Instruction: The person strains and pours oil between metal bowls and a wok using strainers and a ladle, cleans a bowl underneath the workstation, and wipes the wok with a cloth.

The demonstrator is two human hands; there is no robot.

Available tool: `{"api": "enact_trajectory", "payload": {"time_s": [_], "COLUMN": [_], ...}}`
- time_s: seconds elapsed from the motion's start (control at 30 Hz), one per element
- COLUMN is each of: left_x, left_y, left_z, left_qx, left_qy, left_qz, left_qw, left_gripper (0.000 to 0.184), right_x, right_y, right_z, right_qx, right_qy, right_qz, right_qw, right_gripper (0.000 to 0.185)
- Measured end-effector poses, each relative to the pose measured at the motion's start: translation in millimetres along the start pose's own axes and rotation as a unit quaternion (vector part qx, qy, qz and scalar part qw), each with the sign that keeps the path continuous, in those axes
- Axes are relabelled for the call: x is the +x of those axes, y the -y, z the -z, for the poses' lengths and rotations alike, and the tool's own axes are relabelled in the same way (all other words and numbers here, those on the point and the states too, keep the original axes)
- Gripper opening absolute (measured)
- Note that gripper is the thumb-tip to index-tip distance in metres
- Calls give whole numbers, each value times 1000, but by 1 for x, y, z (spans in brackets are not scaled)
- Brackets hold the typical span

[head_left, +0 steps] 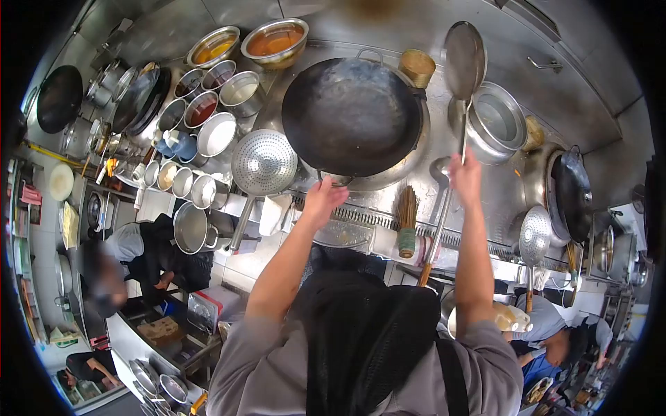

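Observation:
A large dark wok [350, 118] sits on the stove, with a faint haze over its upper part. My left hand [325, 201] is closed on the near handle of this wok. Farther right, my right hand [465, 177] grips the handle of a round flat strainer [465, 61], which is raised beside a metal pot [497, 119]. A ladle [438, 208] lies just left of my right hand. Between my hands a bamboo brush [406, 222] rests on the stove's front edge. Left of the wok is a perforated skimmer [264, 162].
Bowls of orange liquid [275, 43] and several seasoning containers [217, 134] stand at the left. A second wok [572, 197] and another skimmer [535, 236] are at the right. One person [132, 249] is at the left, another [555, 340] behind at the right.

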State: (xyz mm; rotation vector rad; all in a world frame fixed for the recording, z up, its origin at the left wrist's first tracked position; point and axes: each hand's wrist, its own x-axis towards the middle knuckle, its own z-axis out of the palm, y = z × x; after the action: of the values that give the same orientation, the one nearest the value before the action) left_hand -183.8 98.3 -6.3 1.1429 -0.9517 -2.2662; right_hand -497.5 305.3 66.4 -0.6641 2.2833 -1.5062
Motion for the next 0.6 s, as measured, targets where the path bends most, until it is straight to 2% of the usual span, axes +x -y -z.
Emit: {"api": "enact_trajectory", "payload": {"time_s": [0.07, 0.1, 0.13, 0.17, 0.2, 0.27, 0.33, 0.37, 0.4, 0.43, 0.5, 0.53, 0.6], "left_x": [29, 27, 24, 20, 10, -11, -18, -23, -86, -88, -89, -85, -64], "left_y": [17, 19, 20, 18, 11, -8, -10, -9, -65, -69, -82, -84, -95], "left_z": [0, 0, 1, 3, 2, -5, 26, 39, -6, 6, 40, 56, 97], "left_qx": [-22, -25, -26, -23, -7, 18, -100, -156, -38, 10, 97, 155, 176], "left_qy": [3, 21, 39, 58, 77, 116, 259, 328, 194, 185, 166, 147, 150], "left_qz": [-22, -22, -22, -21, 7, 61, 127, 157, 130, 136, 149, 81, 70], "left_qw": [1000, 999, 999, 998, 997, 991, 952, 918, 972, 973, 970, 974, 970], "left_gripper": [42, 40, 39, 38, 40, 43, 48, 51, 56, 57, 59, 53, 51], "right_x": [-46, -71, -89, -104, -111, -114, -117, -123, -128, -133, -133, -130, -119], "right_y": [8, 29, 35, 57, 59, 52, 52, 57, 65, 75, 80, 82, 91], "right_z": [-40, -59, -84, -102, -121, -169, -215, -230, -239, -245, -247, -245, -228], "right_qx": [260, 311, 386, 390, 467, 532, 560, 511, 488, 464, 326, 251, 44], "right_qy": [72, 86, 83, 113, 169, 183, 154, 167, 208, 249, 358, 410, 488], "right_qz": [-49, -101, -170, -216, -222, -256, -270, -262, -288, -315, -283, -262, -108], "right_qw": [962, 941, 903, 888, 839, 786, 768, 802, 798, 790, 828, 837, 865], "right_gripper": [32, 21, 21, 29, 27, 14, 16, 21, 23, 26, 31, 34, 36]}}
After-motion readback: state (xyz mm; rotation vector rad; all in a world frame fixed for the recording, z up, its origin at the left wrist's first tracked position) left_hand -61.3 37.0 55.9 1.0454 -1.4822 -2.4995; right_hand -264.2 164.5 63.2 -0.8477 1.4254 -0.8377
